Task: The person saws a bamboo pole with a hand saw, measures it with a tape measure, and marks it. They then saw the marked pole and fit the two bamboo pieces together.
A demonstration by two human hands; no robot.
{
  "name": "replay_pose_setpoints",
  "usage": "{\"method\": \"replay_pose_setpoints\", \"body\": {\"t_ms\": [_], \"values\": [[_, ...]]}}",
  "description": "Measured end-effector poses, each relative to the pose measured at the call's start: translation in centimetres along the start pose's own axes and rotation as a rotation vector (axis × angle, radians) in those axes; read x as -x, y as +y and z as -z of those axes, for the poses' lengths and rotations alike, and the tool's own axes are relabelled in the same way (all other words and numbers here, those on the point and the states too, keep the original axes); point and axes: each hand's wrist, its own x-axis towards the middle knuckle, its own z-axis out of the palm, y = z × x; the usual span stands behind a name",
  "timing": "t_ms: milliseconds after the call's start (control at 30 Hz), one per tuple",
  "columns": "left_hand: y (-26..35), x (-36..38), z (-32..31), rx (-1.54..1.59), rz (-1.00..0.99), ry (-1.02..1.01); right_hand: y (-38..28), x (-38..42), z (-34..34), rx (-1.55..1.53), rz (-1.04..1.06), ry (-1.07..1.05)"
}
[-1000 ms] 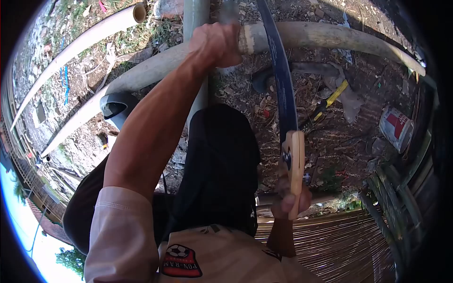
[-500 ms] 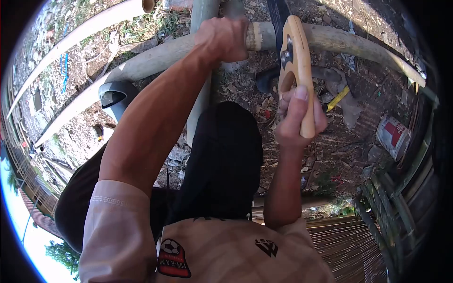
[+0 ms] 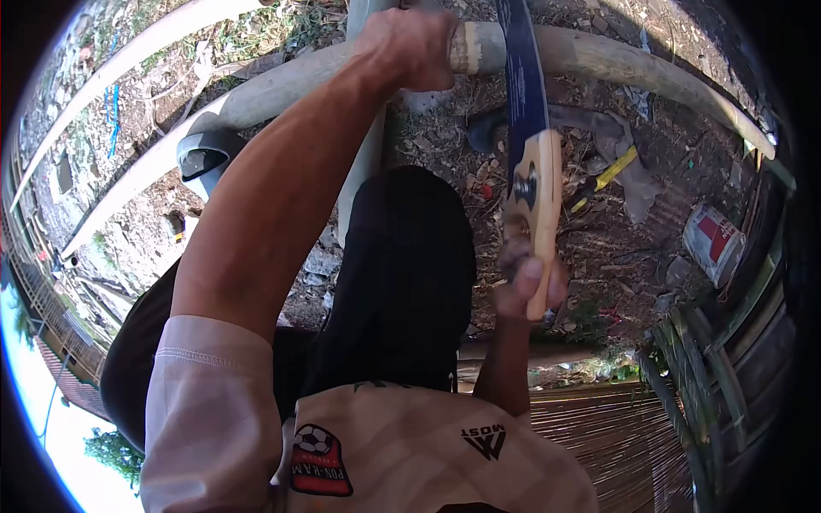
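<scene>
My right hand (image 3: 526, 278) is closed around the pale wooden handle of a handsaw (image 3: 545, 188). Its dark blue blade reaches up across a long bamboo pole (image 3: 590, 53), just right of a pale band on the pole. On the other side of that band, my left hand (image 3: 410, 50) is clenched on the pole; its fingertips are blurred and partly hidden. A second bamboo pole (image 3: 363, 162) runs beneath the first, beside my dark-trousered knee (image 3: 415, 231).
A yellow-handled tool (image 3: 611, 171) lies on the littered ground by a grey cloth (image 3: 637, 192). At the right are a red-and-white can (image 3: 712, 244) and bamboo pieces (image 3: 684, 368). More bamboo (image 3: 145, 51) stretches across the upper left, above a grey cup-like object (image 3: 205, 154).
My right hand has pulled the saw back toward my body, so more of the blade shows below the pole. My left hand stays on the pole.
</scene>
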Motion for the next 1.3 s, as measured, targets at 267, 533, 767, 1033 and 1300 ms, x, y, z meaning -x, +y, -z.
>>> {"method": "replay_pose_setpoints", "body": {"t_ms": [267, 533, 767, 1033, 1300], "values": [[-0.5, -1.0, 0.2, 0.002, 0.079, 0.111, -0.8, -7.7, -4.3, 0.023, -0.034, -0.078], [-1.1, -1.7, 0.0, 0.009, 0.062, 0.053, -2.3, 5.5, 5.2, 0.027, 0.089, -0.128], [-0.6, -1.3, 0.6, -0.014, 0.042, 0.068, 0.9, -4.6, -3.5, 0.032, 0.119, -0.019], [-0.6, -2.5, -1.1, 0.007, 0.054, 0.162, 1.5, -3.9, -0.8, 0.137, 0.207, -0.066], [-0.6, -2.4, 0.2, -0.009, 0.07, 0.055, 0.3, 9.9, 8.3, 0.146, -0.129, -0.119]]}}
